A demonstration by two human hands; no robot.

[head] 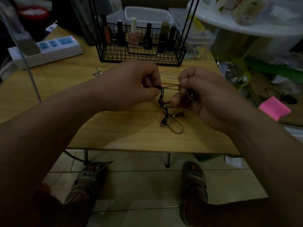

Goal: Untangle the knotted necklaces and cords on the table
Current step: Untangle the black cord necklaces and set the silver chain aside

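Pinching the dark brown knotted cord (161,93) with curled fingers, the left hand (131,86) and the right hand (206,99) are holding it just above the light wooden surface (131,136). Its loose loops are lying on the surface, and a thin silver chain necklace (168,75) is lying behind the hands.

No legible txt; slipper straps (87,175) bear logo, maybe lettering, too dim/blurred to read.
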